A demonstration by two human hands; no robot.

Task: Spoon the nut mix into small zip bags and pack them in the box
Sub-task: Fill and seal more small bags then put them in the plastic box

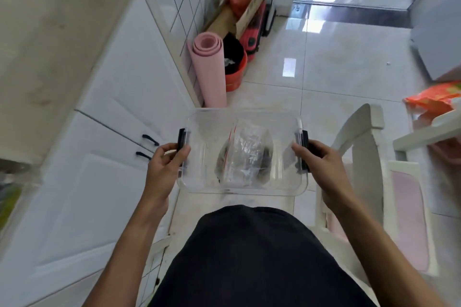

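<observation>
A clear plastic box [199, 127] with black side latches is held in the air in front of my body, above the floor. My left hand [166, 164] grips its left end at the black latch. My right hand [320, 159] grips its right end at the other latch. Inside the box lie small clear zip bags [243, 157] with red seal strips and dark nut mix in them; how many bags I cannot tell.
White cabinets [94, 157] with black handles stand on the left. A white chair [361, 157] with a pink cushion is at the right, beside a table edge with an orange bag [434, 97]. A rolled pink mat [209, 67] and an orange bucket stand ahead on the glossy tiled floor.
</observation>
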